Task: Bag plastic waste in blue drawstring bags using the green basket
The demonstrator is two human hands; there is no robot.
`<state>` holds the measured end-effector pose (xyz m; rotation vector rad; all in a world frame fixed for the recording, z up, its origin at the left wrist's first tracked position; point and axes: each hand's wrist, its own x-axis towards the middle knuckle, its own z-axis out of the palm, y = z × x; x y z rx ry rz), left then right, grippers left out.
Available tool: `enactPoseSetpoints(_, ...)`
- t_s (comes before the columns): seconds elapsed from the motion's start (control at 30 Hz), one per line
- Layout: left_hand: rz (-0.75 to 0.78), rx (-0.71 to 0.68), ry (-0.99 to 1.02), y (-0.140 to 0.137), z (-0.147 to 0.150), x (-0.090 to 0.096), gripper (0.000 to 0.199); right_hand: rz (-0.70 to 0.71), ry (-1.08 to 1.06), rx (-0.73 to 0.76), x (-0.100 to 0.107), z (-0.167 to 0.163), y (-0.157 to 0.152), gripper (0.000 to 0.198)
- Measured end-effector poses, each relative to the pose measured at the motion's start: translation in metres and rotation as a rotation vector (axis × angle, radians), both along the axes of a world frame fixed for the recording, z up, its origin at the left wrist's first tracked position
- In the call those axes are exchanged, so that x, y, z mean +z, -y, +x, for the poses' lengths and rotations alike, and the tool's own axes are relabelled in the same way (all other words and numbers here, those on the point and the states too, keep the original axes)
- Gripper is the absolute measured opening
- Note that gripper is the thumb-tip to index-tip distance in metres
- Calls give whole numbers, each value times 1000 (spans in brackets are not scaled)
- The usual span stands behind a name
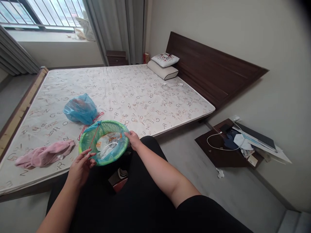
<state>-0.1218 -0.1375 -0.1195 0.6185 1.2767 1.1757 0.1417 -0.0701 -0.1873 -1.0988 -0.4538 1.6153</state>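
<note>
Person's own body, one wearer. Bare hands, left hand (84, 161) and right hand (134, 140), five-fingered, ungloved. Forearms bare too, wrists plain skin. Right sleeve (206, 212) short, solid black, hem a clean edge near the elbow. Left sleeve out of frame. Black trousers (143, 191) on both legs, smooth, matte-looking cloth, rounded at the knee. Top and trousers same dark shade; waistline too dark to make out.

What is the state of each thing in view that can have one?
Green round plastic basket, lined and partly filled.
Thin red drawstring, stretched straight to the left hand.
Translucent blue plastic bag, bulging, closure unclear.
Pink fluffy cloth, crumpled.
Grey fabric curtains, drawn apart.
Dark wooden bedside drawer, shut.
</note>
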Motion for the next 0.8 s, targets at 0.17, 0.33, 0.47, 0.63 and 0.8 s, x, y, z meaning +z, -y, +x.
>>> enactPoseSetpoints(0.17, 7, 15, 29, 1, -5, -3, 48, -29, -120, -84, 16, 13, 0, 37)
enactPoseSetpoints(0.33, 79, 50, 26, -6, -11, 10, 41, -8, -216, -82, 46, 29, 4, 29)
enactPoseSetpoints(0.47, 108, 15, 30, -15, -3, 30, 37, 29, -130, -35, 76, 30, 4, 41)
enactPoseSetpoints(0.63, 130, -168, -63, -16, 34, 47, 46, 87, 64, 130, 106, 9, 13, 50)
enactPoseSetpoints(0.8, 182, -357, -253, -21, 63, 45, 59, 156, 189, 215, 114, -21, 19, 45)
